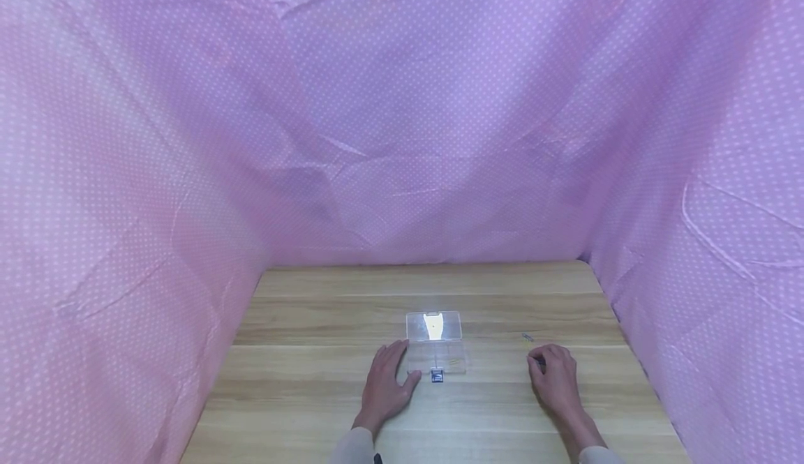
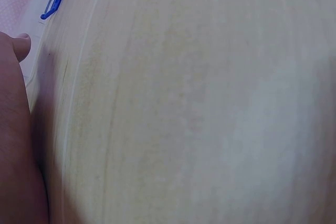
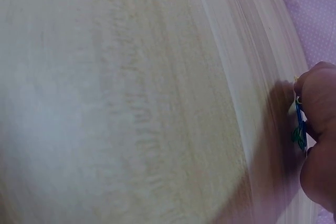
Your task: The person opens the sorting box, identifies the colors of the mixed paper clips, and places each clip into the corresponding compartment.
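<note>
A clear plastic box (image 1: 419, 358) stands on the table with its lid (image 1: 414, 326) folded back. Its blue latch (image 1: 437, 376) faces the front, and this latch (image 2: 53, 3) also shows in the left wrist view. Something small and yellow, perhaps a paper clip (image 1: 453, 361), lies in the right compartment. My left hand (image 1: 384, 387) rests at the box's left side, thumb and fingers spread along it. Over at the right, my right hand (image 1: 555, 380) bends its fingers down around blue and green paper clips (image 3: 300, 124); whether it pinches one is hidden. A silver paper clip (image 1: 527, 337) lies just beyond.
The wooden table (image 1: 301, 373) carries the box near its middle. Pink dotted cloth (image 1: 402, 199) hangs behind the table and along both sides.
</note>
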`<act>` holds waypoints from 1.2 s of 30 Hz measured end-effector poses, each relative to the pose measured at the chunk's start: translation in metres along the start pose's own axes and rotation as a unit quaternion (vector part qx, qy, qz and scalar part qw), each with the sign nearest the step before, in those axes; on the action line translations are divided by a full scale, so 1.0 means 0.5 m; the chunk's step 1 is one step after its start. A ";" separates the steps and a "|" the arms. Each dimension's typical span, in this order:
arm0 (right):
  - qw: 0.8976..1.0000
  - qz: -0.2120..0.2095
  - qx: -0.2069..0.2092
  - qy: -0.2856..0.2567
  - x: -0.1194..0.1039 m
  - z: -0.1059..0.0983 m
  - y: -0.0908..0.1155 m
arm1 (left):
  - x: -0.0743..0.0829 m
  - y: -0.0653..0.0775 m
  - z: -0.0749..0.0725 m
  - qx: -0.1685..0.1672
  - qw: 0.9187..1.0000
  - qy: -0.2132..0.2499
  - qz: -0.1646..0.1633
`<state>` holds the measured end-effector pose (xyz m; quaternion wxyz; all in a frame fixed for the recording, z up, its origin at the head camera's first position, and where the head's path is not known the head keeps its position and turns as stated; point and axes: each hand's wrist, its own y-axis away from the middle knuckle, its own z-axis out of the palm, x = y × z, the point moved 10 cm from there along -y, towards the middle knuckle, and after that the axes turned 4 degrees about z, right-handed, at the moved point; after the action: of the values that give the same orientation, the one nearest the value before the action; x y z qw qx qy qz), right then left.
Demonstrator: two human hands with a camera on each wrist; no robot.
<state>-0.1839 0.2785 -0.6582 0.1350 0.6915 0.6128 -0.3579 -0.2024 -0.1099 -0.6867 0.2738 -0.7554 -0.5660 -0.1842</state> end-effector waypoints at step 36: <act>0.998 -0.022 0.007 -0.053 -0.079 -0.019 -0.018 | -0.001 -0.004 0.000 0.005 1.000 -0.004 0.007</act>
<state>-0.1890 0.2567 -0.6230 0.1544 0.6585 0.6174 -0.4018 -0.2044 -0.1099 -0.6866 0.2766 -0.7587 -0.5627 -0.1768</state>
